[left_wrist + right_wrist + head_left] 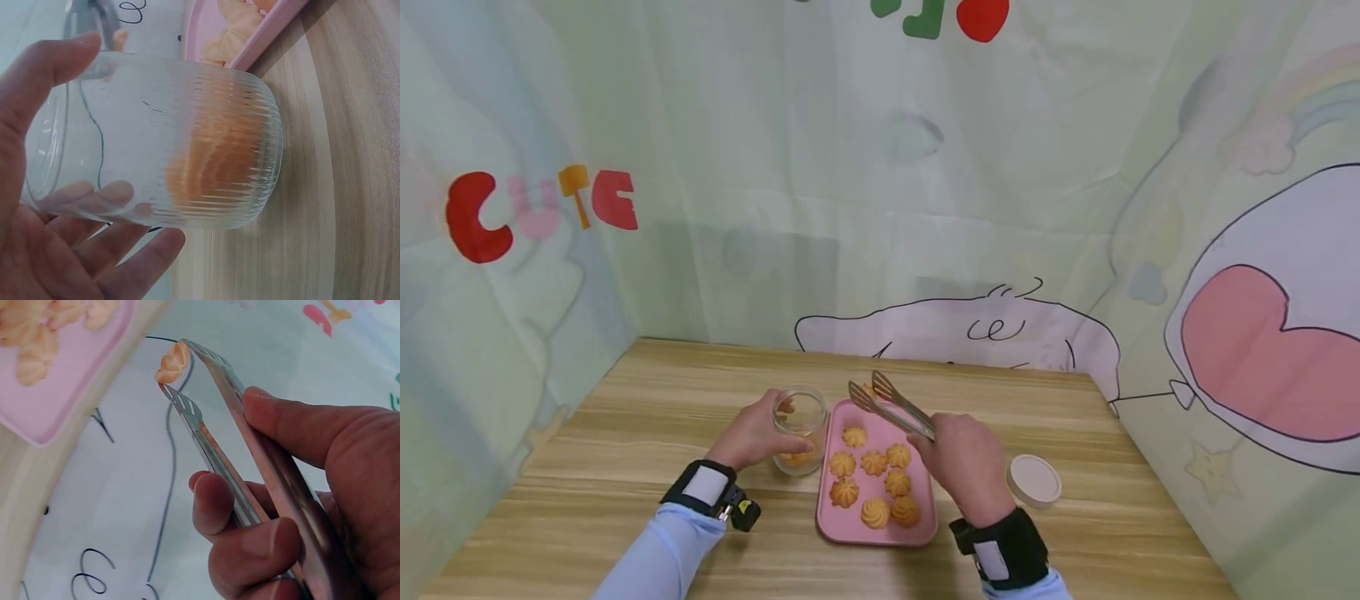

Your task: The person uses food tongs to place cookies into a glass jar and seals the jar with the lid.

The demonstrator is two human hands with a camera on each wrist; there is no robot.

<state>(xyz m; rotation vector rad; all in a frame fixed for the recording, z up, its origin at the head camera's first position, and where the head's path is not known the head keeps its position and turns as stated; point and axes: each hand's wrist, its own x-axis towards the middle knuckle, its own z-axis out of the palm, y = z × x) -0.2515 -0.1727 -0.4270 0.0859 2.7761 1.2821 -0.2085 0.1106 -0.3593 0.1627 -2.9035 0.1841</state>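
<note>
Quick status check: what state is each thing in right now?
Glass jar: upright, uncapped, cookies inside at its bottom, held by left hand
Tongs: gripped by right hand, pinching one cookie
Pinched cookie: raised, clear of the tray
Pink tray: flat on table, bearing several cookies
White lid: off the jar, lying on the table

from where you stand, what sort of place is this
Probably a small staged play or filming corner: a wood-grain table bounded by a creased, cartoon-printed backdrop, with a pink tray of cookies.
</note>
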